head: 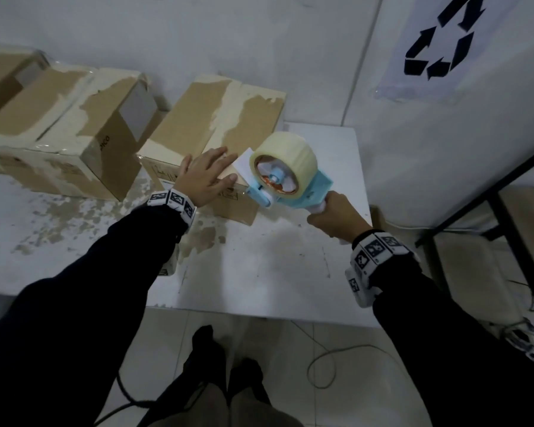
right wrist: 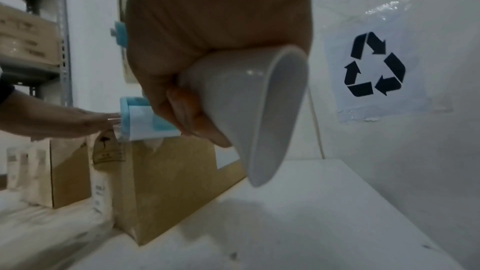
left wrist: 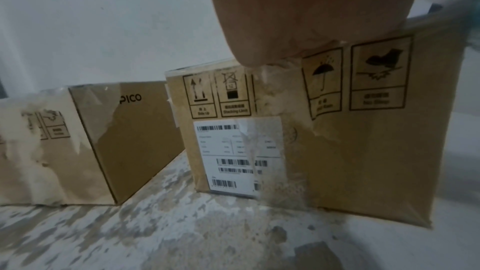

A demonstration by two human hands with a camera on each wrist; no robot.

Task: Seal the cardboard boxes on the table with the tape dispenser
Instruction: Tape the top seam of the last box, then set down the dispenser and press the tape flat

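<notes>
A brown cardboard box point(head: 216, 124) with torn tape patches on top stands near the right end of the white table point(head: 275, 272). My left hand point(head: 207, 172) lies flat on its near top edge, fingers straight. My right hand point(head: 336, 215) grips the white handle point(right wrist: 249, 110) of a light-blue tape dispenser point(head: 287, 180) carrying a roll of clear tape point(head: 285, 155). The dispenser's front end sits at the box's near right corner, beside my left fingertips. The box's front face point(left wrist: 337, 141) shows handling symbols and a barcode label point(left wrist: 239, 155).
Two more taped cardboard boxes point(head: 84, 127) stand to the left against the wall. A recycling sign point(head: 441, 41) hangs on the right wall. A metal shelf frame point(head: 506, 192) stands right of the table. Cables lie on the tiled floor point(head: 330, 362).
</notes>
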